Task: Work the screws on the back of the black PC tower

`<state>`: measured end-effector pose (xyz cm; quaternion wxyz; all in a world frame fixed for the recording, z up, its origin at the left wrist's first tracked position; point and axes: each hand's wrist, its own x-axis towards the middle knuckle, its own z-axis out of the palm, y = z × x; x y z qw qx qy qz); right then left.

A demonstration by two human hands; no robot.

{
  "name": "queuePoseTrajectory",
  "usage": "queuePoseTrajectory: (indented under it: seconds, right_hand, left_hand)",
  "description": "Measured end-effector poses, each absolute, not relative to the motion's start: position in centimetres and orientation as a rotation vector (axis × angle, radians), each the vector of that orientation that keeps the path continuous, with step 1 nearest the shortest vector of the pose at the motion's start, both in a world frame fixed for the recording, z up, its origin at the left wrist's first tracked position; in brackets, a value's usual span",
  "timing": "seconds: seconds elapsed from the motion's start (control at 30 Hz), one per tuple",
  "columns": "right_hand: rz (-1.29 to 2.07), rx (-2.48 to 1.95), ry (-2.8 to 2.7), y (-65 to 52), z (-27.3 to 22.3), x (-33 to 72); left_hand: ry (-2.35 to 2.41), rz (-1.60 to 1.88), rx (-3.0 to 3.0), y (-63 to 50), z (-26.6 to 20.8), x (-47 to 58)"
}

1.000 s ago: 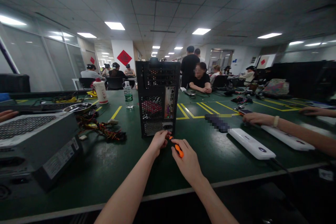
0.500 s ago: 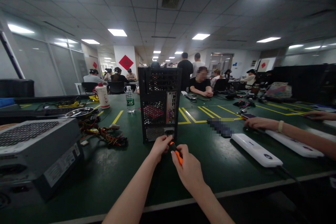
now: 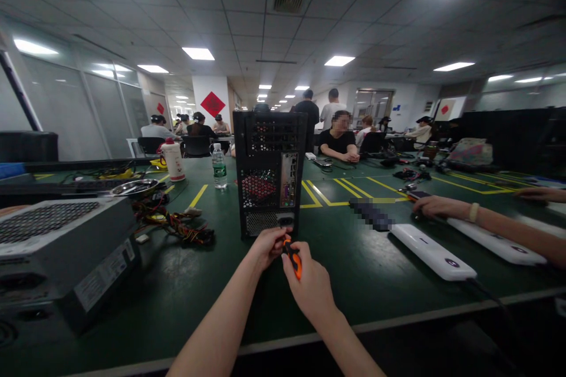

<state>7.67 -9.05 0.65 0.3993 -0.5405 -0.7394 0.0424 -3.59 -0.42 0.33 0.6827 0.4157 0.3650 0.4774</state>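
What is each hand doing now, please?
Left hand: fingers closed at the screwdriver tip, by the computer case base.
Right hand: closed around the screwdriver handle.

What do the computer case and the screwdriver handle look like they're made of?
The computer case looks like black painted sheet metal, judging by its punched vent holes and thin flat panels. The screwdriver handle, gripped in the right hand, looks like orange and black moulded plastic or rubber; the view is too small to tell which.
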Motion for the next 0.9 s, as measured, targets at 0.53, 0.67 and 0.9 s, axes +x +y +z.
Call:
queuePoseTrajectory:
  seconds: [0.53,0.67,0.9]
  right_hand:
    - [-0.014,-1.306,-1.873,-9.14,0.36,7.69]
    - [-0.156,-1.274,-1.927,-9.13,0.49,7.71]
    - [-0.004,-1.31,-1.887,-9.39,0.82,7.53]
  left_hand:
    - [0.853,1.059,0.988,-0.16,0.02,-4.16]
    - [0.966,1.081,1.056,-0.29,-0.03,-3.96]
    - [0.911,1.064,1.003,-0.46,0.38,-3.9]
